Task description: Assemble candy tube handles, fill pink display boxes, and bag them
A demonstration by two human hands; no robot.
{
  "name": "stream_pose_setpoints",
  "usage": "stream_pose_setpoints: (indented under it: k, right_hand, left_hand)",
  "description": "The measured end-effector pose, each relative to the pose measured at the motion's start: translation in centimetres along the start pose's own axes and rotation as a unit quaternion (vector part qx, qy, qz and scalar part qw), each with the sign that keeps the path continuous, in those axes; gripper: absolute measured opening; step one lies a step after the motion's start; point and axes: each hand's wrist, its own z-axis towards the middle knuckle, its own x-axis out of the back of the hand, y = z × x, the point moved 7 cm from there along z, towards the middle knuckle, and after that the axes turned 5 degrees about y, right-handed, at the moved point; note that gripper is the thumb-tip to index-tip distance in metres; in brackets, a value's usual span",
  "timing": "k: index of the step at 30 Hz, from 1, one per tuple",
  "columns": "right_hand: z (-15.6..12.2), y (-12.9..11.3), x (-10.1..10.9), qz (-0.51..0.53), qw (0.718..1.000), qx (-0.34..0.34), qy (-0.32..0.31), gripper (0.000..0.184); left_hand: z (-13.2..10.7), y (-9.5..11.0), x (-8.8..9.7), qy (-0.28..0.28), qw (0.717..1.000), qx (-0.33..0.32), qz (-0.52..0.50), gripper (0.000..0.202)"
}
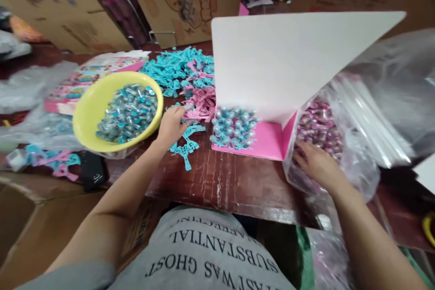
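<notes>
My left hand (172, 123) is over the table just right of a yellow bowl (83, 120), among blue plastic pieces (186, 147) and a pile of pink plastic pieces (200, 102). Its fingers are curled, and what they hold, if anything, is hidden. My right hand (317, 165) reaches into a clear plastic bag of pink capsules (319, 122), its fingers apart at the bag's near left side. Between my hands stands a pink box (268, 138) with its white lid (275, 68) raised. Rows of clear-topped blue pieces (234, 129) fill its left part.
Clear capsules with blue parts (129, 111) lie in the bowl. Behind is a heap of blue pieces (173, 68). Cardboard boxes (190, 0) line the back. A black phone (93, 170) lies at the left, and clear plastic sleeves (374, 118) at the right.
</notes>
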Motion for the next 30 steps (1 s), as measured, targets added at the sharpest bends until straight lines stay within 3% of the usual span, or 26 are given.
stream_pose_setpoints:
  k: [3, 6, 9, 11, 15, 17, 22, 24, 26, 30]
  right_hand:
    - [-0.6, -0.6, 2.5, 0.039, 0.994, 0.017, 0.101, 0.042]
    - [-1.8, -1.9, 5.4, 0.067, 0.981, -0.02, 0.182, 0.039]
    - [-3.2, -4.1, 7.2, 0.064, 0.973, -0.076, 0.207, 0.042]
    - [-4.1, -6.0, 7.5, 0.075, 0.973, -0.09, 0.201, 0.048]
    - [-5.6, -11.6, 4.9, 0.14, 0.983, 0.0, 0.121, 0.049]
    - [-5.9, -14.9, 2.4, 0.179, 0.981, 0.061, 0.052, 0.047]
    - [-4.9, -21.5, -2.9, 0.28, 0.949, 0.134, -0.062, 0.036]
    - [-4.2, -22.2, -3.7, 0.288, 0.943, 0.154, -0.068, 0.033]
    - [-3.9, -21.5, -3.7, 0.268, 0.95, 0.151, -0.059, 0.034]
    - [-4.4, -18.8, -1.8, 0.238, 0.963, 0.124, -0.018, 0.037]
  left_hand:
    - [-1.5, -1.3, 0.6, 0.018, 0.994, 0.052, -0.09, 0.039]
    - [-3.2, -1.4, 0.8, 0.043, 0.984, 0.078, -0.155, 0.03]
    - [-5.6, -0.1, 0.4, 0.041, 0.973, 0.075, -0.215, 0.032]
    - [-8.0, 1.8, -0.4, 0.015, 0.978, 0.037, -0.206, 0.033]
    - [-13.5, 6.3, -2.1, -0.055, 0.987, -0.091, -0.121, 0.029]
    - [-15.1, 7.8, -2.4, -0.1, 0.977, -0.135, -0.13, 0.044]
    - [-14.1, 8.1, -1.4, -0.192, 0.949, -0.191, -0.164, 0.074]
    - [-13.3, 7.7, -1.2, -0.217, 0.936, -0.23, -0.156, 0.071]
    - [-12.6, 7.3, -1.2, -0.224, 0.927, -0.262, -0.149, 0.062]
    - [-11.6, 7.4, -0.6, -0.166, 0.937, -0.266, -0.157, 0.045]
